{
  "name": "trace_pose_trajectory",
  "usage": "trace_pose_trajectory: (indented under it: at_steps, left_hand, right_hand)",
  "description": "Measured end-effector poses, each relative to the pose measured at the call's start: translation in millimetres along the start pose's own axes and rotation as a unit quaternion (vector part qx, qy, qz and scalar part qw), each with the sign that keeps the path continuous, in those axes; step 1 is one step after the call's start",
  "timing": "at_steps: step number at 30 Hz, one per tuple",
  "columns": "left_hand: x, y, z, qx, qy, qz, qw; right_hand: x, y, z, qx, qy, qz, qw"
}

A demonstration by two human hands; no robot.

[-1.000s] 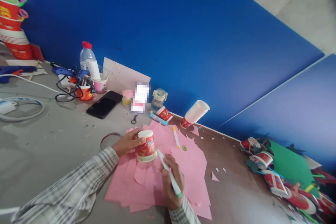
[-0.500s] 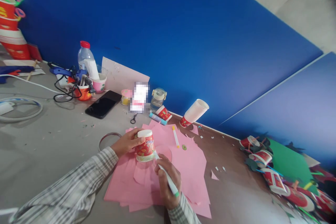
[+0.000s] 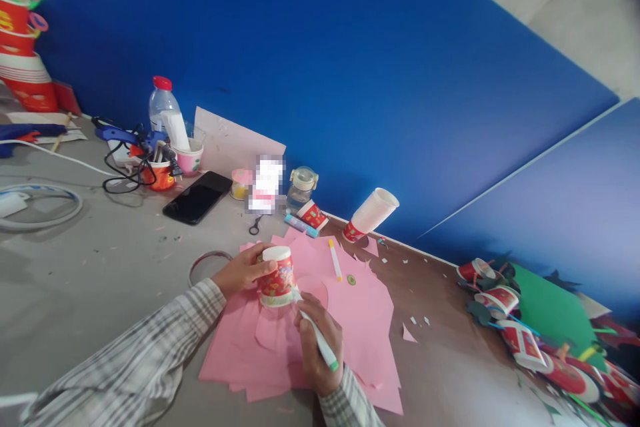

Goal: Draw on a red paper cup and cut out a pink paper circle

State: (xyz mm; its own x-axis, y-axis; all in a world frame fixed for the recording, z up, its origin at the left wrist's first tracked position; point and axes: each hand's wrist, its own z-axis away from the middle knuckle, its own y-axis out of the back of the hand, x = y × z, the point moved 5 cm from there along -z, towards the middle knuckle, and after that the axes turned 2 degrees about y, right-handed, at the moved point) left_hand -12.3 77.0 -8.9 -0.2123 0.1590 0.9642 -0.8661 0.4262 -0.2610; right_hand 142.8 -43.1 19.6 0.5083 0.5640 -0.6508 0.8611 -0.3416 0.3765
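My left hand (image 3: 246, 271) grips a red printed paper cup (image 3: 280, 278) from its left side; the cup is upside down, its white base facing up. In my right hand (image 3: 320, 345) is a white marker with a green end (image 3: 326, 351), held like a pen. The marker's tip meets or nearly meets the cup's lower rim on the right; exact contact is too small to tell. Under both hands lies a stack of pink paper sheets (image 3: 367, 320). A yellow-and-white marker (image 3: 335, 260) and a small green round piece (image 3: 351, 279) rest on the paper.
Behind the paper are a black phone (image 3: 198, 197), small scissors (image 3: 255, 225), a glue stick (image 3: 301, 225), a glass jar (image 3: 301, 188) and a leaning cup stack (image 3: 371, 215). A tape ring (image 3: 193, 273) lies left. Decorated cups (image 3: 523, 345) crowd the right, before the blue partition (image 3: 350, 67).
My right hand and the marker have shifted very slightly left and up along the cup's rim. My left hand keeps its hold on the cup.
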Motion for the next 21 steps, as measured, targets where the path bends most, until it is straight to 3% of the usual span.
trace_pose_trajectory:
  at_steps: [3, 21]
  left_hand:
    - [1.2, 0.1, 0.2, 0.004, -0.004, -0.004, 1.0]
    - [-2.5, 2.9, -1.5, 0.006, -0.01, -0.012, 1.0]
  right_hand:
    - [3.5, -1.7, 2.6, -0.032, -0.012, 0.011, 0.999]
    - [-13.0, -5.6, -1.9, -0.062, 0.025, 0.005, 0.998]
